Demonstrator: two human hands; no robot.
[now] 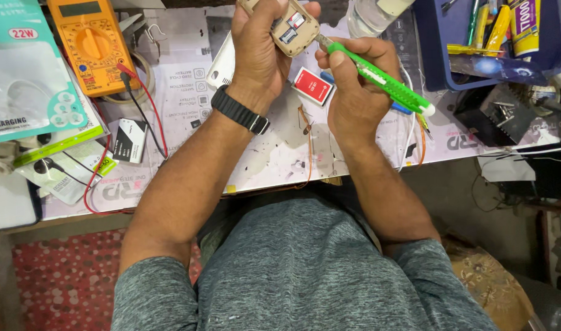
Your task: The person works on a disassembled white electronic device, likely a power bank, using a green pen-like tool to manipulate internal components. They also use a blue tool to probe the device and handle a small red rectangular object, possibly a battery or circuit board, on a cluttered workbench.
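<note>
My left hand [260,49] grips a small beige phone [294,30] with its back cover off, card slots showing. A black watch band [238,110] is on that wrist. My right hand [354,86] holds a green utility knife [384,83], its metal tip touching the phone's right edge. Both hands are raised above a white work mat [274,153]. A red and white battery [312,86] lies on the mat between my wrists.
An orange multimeter [91,46] with red and black leads sits at the far left. Packaged chargers [29,79] lie at the left edge, a black and white battery [130,140] nearby. A blue bin [433,61] of tools stands at the far right. A white phone cover [222,64] lies behind my left hand.
</note>
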